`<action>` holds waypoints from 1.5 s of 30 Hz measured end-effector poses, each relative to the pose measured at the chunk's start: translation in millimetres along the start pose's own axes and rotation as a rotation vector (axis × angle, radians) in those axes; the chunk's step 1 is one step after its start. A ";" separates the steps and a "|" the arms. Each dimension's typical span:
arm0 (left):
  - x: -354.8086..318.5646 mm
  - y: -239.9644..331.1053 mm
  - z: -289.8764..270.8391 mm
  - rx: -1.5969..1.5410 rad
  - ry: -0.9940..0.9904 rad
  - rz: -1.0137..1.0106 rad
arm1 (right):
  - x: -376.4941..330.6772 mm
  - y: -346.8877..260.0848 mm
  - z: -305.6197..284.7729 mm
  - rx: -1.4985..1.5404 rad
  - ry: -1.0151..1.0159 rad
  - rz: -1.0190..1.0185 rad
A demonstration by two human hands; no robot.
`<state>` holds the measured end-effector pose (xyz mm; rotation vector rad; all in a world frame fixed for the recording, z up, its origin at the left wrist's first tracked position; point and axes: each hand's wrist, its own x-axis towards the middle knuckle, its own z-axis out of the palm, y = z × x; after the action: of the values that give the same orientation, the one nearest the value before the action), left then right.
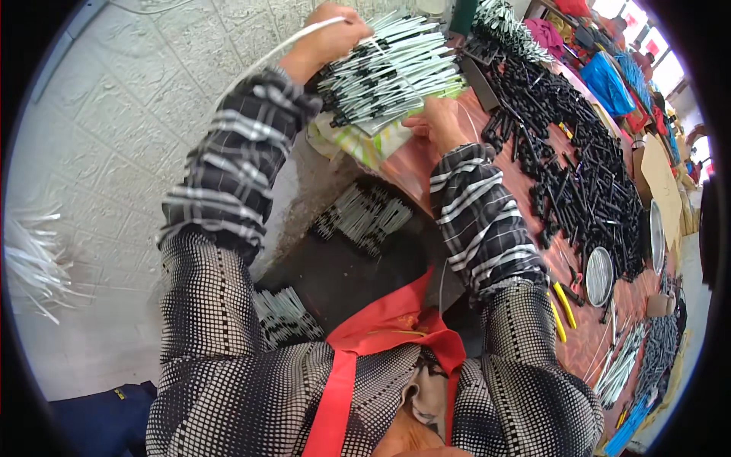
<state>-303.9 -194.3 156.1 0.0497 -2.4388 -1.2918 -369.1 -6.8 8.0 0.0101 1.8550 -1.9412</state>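
My left hand (329, 36) is up at the far end of a thick bundle of thin white rods with black ends (392, 70), and its fingers are closed on a white cord (268, 59) that runs back along my sleeve. My right hand (439, 123) rests at the near side of the same bundle, fingers bent against its underside. The bundle lies at the edge of a reddish-brown table (586, 344), over a yellow-green cloth (358, 143).
A big heap of small black plastic parts (586, 183) covers the table to the right. A round metal dish (599, 276), yellow-handled tools (562, 306) and more white rods (620, 365) lie nearer. More rod bundles (367, 217) sit in a dark tray below the table edge. Loose white rods (34, 263) lie on the floor left.
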 end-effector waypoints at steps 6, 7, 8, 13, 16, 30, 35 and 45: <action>103.2 -88.5 -25.5 0.526 0.131 0.205 | 34.4 10.0 14.7 0.067 -0.059 -0.061; 112.9 -96.9 -7.4 0.507 0.115 0.211 | 43.5 15.9 1.8 0.079 -0.050 -0.082; 114.6 -96.1 7.1 0.562 0.079 0.242 | 54.9 21.0 -11.4 0.079 -0.029 -0.084; 124.2 -160.5 -11.1 1.049 -0.205 0.631 | 72.5 33.0 -12.4 0.121 -0.271 -0.177; 111.9 -151.0 21.6 0.861 -0.332 0.417 | 66.1 27.6 -29.9 0.008 -0.278 -0.204; 49.6 -109.9 8.7 -0.220 0.121 -0.383 | 34.6 -35.2 -10.3 -0.285 -0.122 0.111; 74.9 -175.4 11.4 1.049 0.072 0.424 | 40.4 -28.1 -16.2 -0.254 -0.168 0.110; 67.6 -193.2 71.9 -0.091 -0.067 -0.442 | 53.3 -16.8 -28.5 -0.277 -0.209 0.065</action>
<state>-419.2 -262.9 -14.5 0.5569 -2.5087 -1.6040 -430.9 3.5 4.7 -0.2077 1.9380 -1.5640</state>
